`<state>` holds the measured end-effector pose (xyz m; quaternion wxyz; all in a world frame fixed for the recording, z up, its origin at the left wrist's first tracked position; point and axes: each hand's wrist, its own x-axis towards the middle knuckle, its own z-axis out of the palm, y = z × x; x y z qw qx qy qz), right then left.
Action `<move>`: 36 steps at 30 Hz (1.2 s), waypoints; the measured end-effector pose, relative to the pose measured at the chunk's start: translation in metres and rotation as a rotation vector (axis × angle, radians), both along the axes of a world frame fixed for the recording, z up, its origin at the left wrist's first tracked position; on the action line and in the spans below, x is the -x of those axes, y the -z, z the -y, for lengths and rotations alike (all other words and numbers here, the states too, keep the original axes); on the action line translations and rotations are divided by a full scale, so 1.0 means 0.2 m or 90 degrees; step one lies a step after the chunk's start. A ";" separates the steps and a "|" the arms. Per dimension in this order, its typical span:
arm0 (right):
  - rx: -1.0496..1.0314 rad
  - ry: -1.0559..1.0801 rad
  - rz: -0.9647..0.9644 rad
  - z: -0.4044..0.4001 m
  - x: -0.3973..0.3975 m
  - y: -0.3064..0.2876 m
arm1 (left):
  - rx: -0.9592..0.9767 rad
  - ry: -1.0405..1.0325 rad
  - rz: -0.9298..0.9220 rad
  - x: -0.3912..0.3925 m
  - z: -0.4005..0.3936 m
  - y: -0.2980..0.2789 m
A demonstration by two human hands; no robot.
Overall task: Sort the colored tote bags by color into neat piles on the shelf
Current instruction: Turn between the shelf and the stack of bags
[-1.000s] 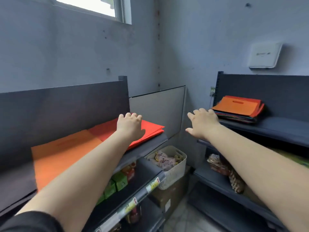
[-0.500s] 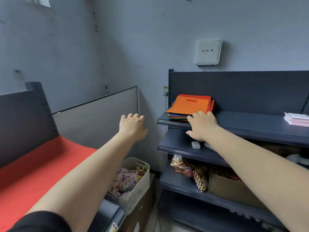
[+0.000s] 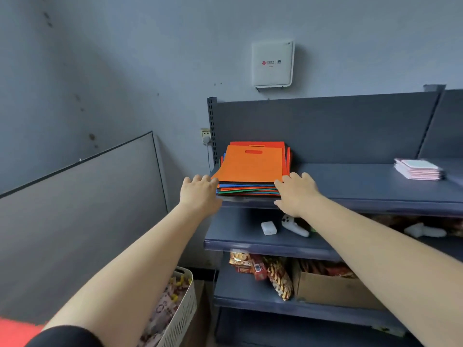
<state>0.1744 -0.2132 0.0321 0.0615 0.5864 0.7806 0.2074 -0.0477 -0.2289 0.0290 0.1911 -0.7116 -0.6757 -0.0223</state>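
the stack of tote bags (image 3: 250,169) sits between the left hand (image 3: 199,194) and the right hand (image 3: 297,194), blocking the way straight ahead. behind it the shelf's back panel (image 3: 325,128) closes the far side. to the right of the right hand the top shelf (image 3: 355,181) lies bare up to a pile of pink booklets (image 3: 418,169). left of the left hand is open air, bounded by a grey panel (image 3: 82,211).

Both hands reach the stack of tote bags (image 3: 251,169) on the top shelf (image 3: 363,186): left hand (image 3: 199,194) at its left corner, right hand (image 3: 297,192) at its right corner, fingers extended.
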 end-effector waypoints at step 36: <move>0.198 0.217 -0.820 -1.41 -0.37 0.36 | 0.193 0.110 0.235 -0.39 -1.22 0.37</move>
